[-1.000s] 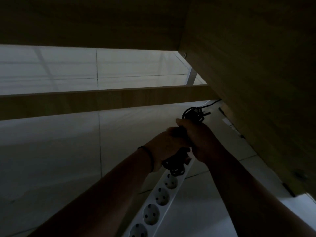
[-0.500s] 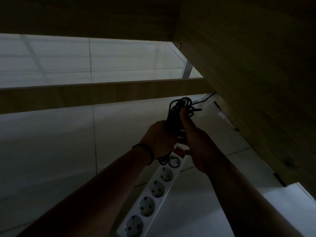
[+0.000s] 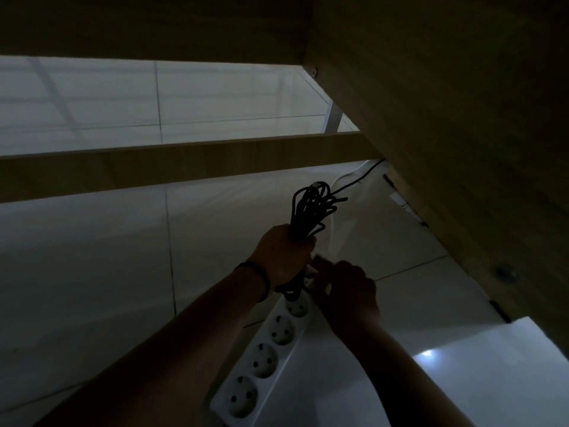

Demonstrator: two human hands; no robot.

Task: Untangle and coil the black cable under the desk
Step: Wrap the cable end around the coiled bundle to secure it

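**Cable bundle up in the left fist, under the worktop**

Dim light down here, and the left hand (image 3: 284,254) is wrapped tight round the black cable (image 3: 311,208), gripping a bunch of loops that stands up out of the fist. More loops dangle below the hand, just over the far end of the white power strip (image 3: 264,359). One strand runs off from the top of the bundle along the tiled floor (image 3: 92,272) toward the wooden side panel (image 3: 462,149) on the right. A dark band (image 3: 261,280) sits on the left wrist. The right hand (image 3: 348,295) is low beside the left, fingers curled at something pale near the strip's end; what it is, I cannot tell. A wooden crossbar (image 3: 154,164) spans the background.
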